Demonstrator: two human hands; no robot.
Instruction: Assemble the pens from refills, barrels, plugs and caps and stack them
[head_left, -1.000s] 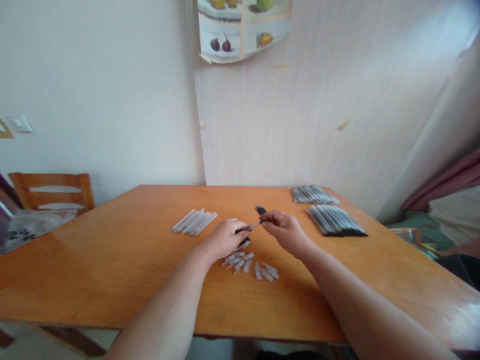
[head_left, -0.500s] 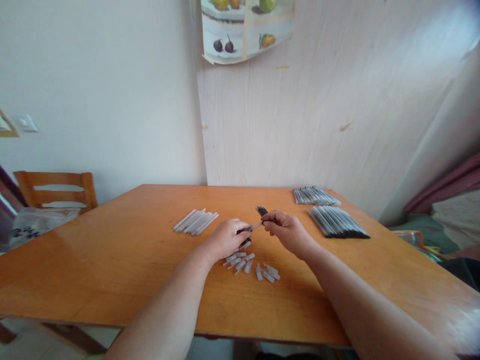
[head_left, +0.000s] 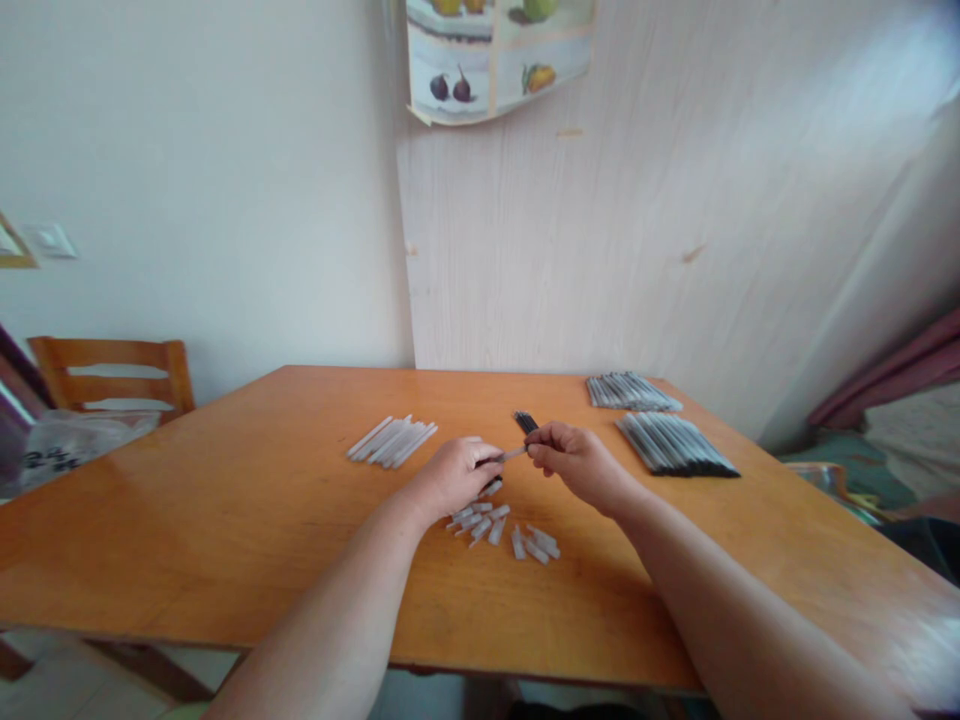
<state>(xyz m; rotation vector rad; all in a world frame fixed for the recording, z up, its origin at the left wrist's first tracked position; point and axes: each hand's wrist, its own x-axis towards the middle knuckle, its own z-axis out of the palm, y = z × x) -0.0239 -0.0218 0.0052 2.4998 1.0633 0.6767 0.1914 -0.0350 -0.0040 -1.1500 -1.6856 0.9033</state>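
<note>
Between my two hands is a thin pen (head_left: 514,453), dark at its left end and pale toward the right. My left hand (head_left: 459,472) is closed around the dark end. The thumb and fingertips of my right hand (head_left: 564,452) pinch the other end, partly hiding it. Just beyond the right fingers lies a small bundle of thin black sticks (head_left: 526,422). Short translucent caps (head_left: 480,522) are scattered below my left hand, and a few more caps (head_left: 536,543) lie a little to the right. Something black under my left hand is mostly covered.
Whitish translucent tubes (head_left: 391,442) lie in a row on the wooden table (head_left: 285,560), left of my hands. At the right are a row of clear pens with black ends (head_left: 675,445) and another row (head_left: 634,391) behind it. A chair (head_left: 112,375) stands beyond the left edge.
Both hands keep nearly the same places and still hold the pen. My right hand has shifted very slightly to the right. The view has tilted a little.
</note>
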